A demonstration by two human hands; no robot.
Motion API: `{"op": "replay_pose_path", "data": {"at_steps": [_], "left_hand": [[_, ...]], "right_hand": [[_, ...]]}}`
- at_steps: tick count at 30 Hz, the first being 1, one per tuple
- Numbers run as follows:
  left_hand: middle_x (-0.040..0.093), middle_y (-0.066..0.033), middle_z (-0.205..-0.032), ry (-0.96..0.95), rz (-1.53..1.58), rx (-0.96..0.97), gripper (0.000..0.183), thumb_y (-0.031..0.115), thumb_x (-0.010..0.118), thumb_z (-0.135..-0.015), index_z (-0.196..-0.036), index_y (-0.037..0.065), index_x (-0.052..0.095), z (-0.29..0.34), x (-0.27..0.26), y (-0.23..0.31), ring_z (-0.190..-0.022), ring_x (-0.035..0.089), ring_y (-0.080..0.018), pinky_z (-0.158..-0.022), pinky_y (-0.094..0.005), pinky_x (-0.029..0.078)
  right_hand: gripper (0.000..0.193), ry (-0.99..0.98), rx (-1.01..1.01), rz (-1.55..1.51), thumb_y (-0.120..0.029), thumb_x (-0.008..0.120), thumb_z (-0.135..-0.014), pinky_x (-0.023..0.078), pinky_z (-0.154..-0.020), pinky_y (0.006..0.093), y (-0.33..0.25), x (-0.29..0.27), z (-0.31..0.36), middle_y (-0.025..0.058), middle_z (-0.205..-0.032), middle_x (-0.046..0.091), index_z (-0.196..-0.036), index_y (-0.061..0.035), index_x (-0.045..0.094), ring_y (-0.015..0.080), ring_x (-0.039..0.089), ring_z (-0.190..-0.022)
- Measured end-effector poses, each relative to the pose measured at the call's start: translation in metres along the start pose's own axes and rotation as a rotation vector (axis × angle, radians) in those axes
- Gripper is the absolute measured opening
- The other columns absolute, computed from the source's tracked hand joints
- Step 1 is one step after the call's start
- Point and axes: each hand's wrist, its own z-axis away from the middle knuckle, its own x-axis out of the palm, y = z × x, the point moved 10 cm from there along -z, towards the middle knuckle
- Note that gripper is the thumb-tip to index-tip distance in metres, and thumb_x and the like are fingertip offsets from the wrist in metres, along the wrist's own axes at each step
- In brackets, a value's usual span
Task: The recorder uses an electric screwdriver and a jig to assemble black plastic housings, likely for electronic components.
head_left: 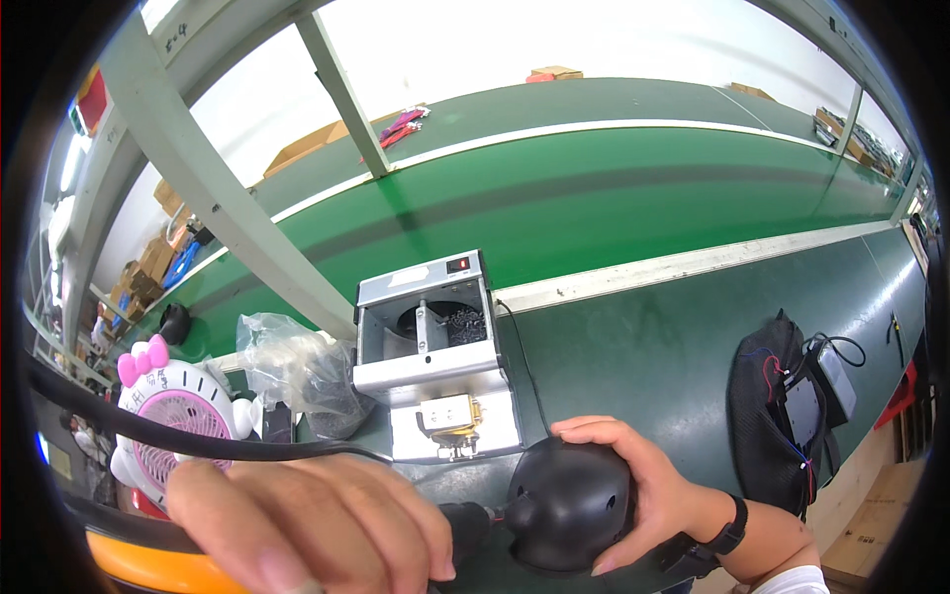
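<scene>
My left hand [327, 515] is closed around a black screwdriver [467, 527], with most of its body hidden behind the fingers. The metal tip points right and meets the side of a smooth, rounded black plastic shell [571, 505]. Around the shell's right side curls my right hand [648, 485], thumb below and fingers above. Small holes show in the shell's surface. Just beyond both hands stands a metal screw feeder [426, 366], its bin holding many small dark screws [465, 325].
A pink and white fan [183, 426] and a clear plastic bag [302, 371] stand left of the feeder. A black cable [198, 436] crosses above my left hand. On the right lies a black fabric piece [767, 416] with wires. Behind runs a green conveyor belt [594, 198].
</scene>
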Motion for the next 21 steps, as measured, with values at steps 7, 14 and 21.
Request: {"op": "replay_pose_path", "data": {"at_steps": [7, 14, 21], "left_hand": [[0.057, -0.0033, -0.072, 0.117, -0.112, 0.082, 0.084, 0.083, 0.052, -0.081, -0.121, 0.01, 0.055, 0.001, 0.0, -0.001, -0.059, 0.055, -0.0194, -0.055, -0.0358, 0.047], [0.056, -0.0038, -0.073, 0.056, -0.109, 0.094, 0.084, 0.082, 0.051, -0.083, -0.126, 0.01, 0.052, -0.003, -0.004, 0.001, -0.059, 0.055, -0.0196, -0.055, -0.0367, 0.047], [0.053, -0.0047, -0.053, 0.182, -0.188, 0.081, 0.067, 0.076, 0.043, -0.091, -0.099, 0.01, 0.049, -0.004, -0.003, -0.022, -0.036, 0.049, -0.0207, -0.037, -0.0374, 0.047]], "right_hand": [[0.108, -0.011, -0.003, -0.062, -0.036, 0.096, -0.057, 0.041, -0.108, 0.039, 0.001, -0.004, 0.002, 0.015, -0.141, 0.048, -0.144, -0.0035, 0.04, 0.0267, 0.051, -0.129], [0.107, 0.016, 0.173, -0.326, -0.031, 0.095, -0.059, 0.044, -0.106, 0.0374, 0.03, -0.003, 0.008, 0.012, -0.134, 0.054, -0.144, -0.0035, 0.038, 0.0226, 0.056, -0.123], [0.114, -0.043, 0.131, -0.353, -0.036, 0.096, -0.061, 0.038, -0.113, 0.0396, 0.026, 0.009, 0.004, 0.0151, -0.148, 0.042, -0.148, -0.0016, 0.03, 0.024, 0.048, -0.134]]}}
